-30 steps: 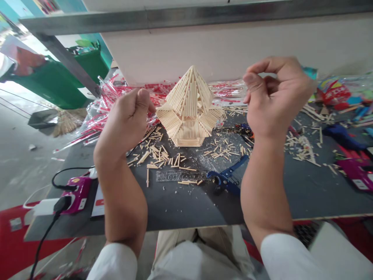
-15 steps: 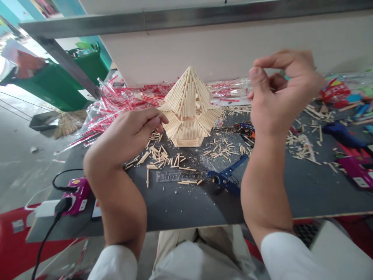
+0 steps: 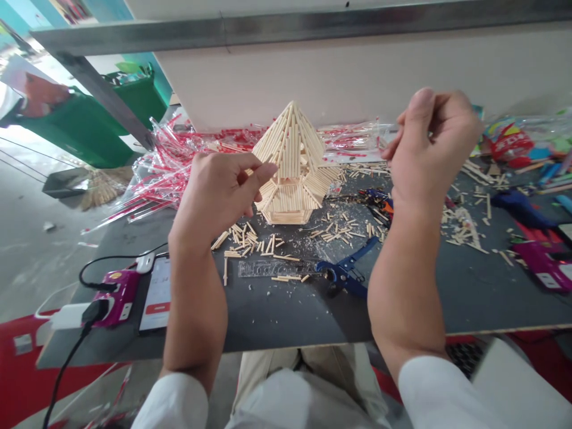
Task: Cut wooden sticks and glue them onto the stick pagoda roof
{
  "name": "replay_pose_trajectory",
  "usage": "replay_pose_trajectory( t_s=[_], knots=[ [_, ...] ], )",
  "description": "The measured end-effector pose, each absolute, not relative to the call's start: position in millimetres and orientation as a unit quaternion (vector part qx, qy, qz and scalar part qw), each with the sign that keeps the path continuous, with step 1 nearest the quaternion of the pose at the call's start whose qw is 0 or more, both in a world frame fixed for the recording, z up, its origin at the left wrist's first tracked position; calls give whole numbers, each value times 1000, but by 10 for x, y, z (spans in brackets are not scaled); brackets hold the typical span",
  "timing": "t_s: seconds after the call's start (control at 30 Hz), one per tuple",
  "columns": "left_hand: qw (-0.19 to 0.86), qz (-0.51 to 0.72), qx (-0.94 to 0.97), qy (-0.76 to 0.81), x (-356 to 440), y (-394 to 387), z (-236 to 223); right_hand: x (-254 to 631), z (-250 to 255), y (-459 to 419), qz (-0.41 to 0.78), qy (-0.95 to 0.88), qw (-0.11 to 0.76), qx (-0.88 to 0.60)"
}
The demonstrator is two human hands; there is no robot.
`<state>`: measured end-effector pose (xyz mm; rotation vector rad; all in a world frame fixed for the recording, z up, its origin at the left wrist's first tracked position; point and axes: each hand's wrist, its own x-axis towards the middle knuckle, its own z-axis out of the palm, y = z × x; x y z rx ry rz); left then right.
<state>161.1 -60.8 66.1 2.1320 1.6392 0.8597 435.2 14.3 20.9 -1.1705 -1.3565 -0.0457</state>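
A small pagoda-like model (image 3: 297, 158) built of thin pale wooden sticks stands upright on the dark table, with a pointed roof above a flared lower tier. In front of its left side is my left hand (image 3: 223, 193), thumb and forefinger pinched together; whatever they hold is too small to make out. It hides part of the lower tier. My right hand (image 3: 435, 146) is raised to the right of the model, fingers curled in and thumb up. Anything inside those fingers is hidden. Short cut sticks (image 3: 245, 238) lie scattered around the model's base.
Blue cutting pliers (image 3: 346, 271) and a clear ruler (image 3: 259, 269) lie at the front. Red-and-clear plastic wrappers (image 3: 165, 158) pile up behind. A phone (image 3: 156, 298) and a purple power strip (image 3: 117, 295) sit left. A blue glue gun (image 3: 522, 208) lies right.
My left hand has moved right, across the front of the model, uncovering the phone. My right hand has turned, its thumb now pointing up and its fingers curled further in.
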Motion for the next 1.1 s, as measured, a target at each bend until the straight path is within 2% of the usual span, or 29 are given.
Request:
replay_pose_trajectory(
  t_s=[0.1,0.27,0.37,0.47,0.57,0.63,0.87,1.1],
  knots=[
    [154,299,756,561,1633,-600,655,4289,236,144,-39,-542,693,-475],
    [126,299,777,540,1616,-511,520,4291,234,166,-93,-502,716,-477],
    [179,309,777,518,1633,-449,438,4378,211,160,-54,-587,622,-514],
    [291,298,787,455,1681,-402,380,4399,198,132,5,-644,510,-570],
    [374,279,775,426,1758,-379,344,4321,213,80,54,-644,513,-564],
    [385,269,773,426,1820,-373,326,4247,239,25,101,-669,509,-533],
    [285,287,782,475,2024,-318,154,4022,275,-90,266,-735,450,-432],
    [161,256,772,560,2211,-318,88,3849,169,-23,261,-708,467,-462]
  ],
)
